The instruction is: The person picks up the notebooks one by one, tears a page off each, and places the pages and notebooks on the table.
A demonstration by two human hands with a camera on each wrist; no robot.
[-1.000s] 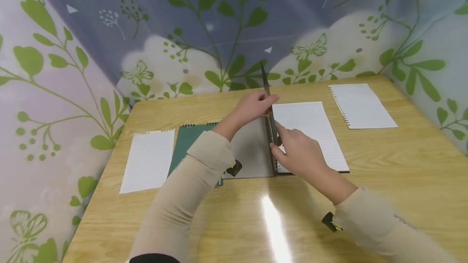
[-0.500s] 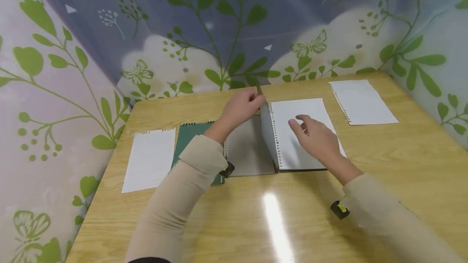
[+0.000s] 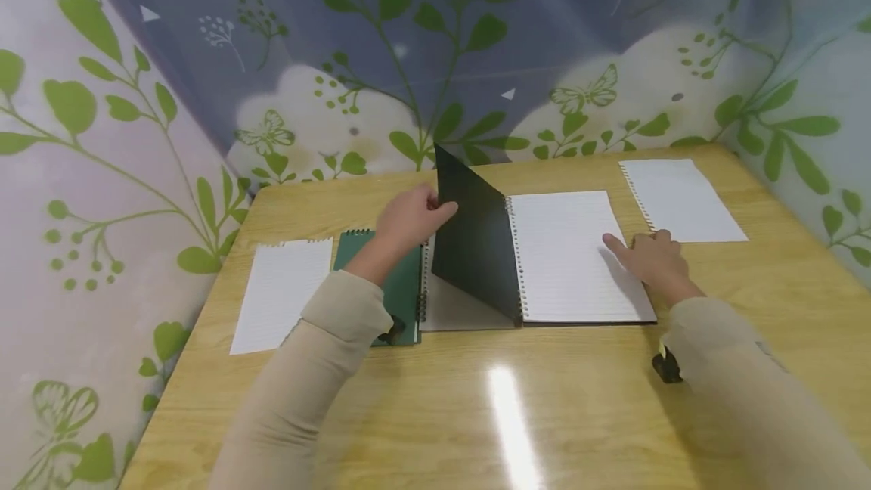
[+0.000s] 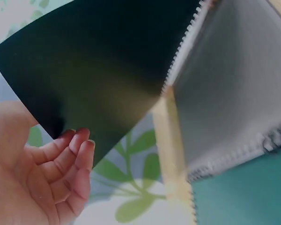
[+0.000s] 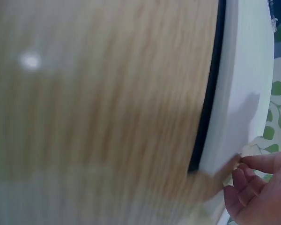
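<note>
A spiral notebook lies spread on the table, its white lined page [image 3: 565,263] facing up on the right. Its black cover [image 3: 472,240] stands tilted up from the binding, leaning left. My left hand [image 3: 411,218] pinches the cover's outer edge; in the left wrist view, the fingers [image 4: 84,150] lie against its dark face while the thumb is hidden behind it. My right hand [image 3: 656,263] is over the right edge of the lined page, thumb apart from the fingers. In the right wrist view, its fingertips [image 5: 246,176] are close to the page's edge; contact is hard to tell.
A green spiral notebook [image 3: 401,286] lies left of the black one, beside a grey board [image 3: 463,308]. Loose torn lined sheets lie at the far left [image 3: 282,293] and far right [image 3: 683,199]. Leaf-patterned cloth [image 3: 367,44] surrounds the wooden table [image 3: 408,414].
My left hand has moved left, swinging the cover from upright over to the left and exposing more of the lined page. My right hand has left the binding and moved right to the page's edge.
</note>
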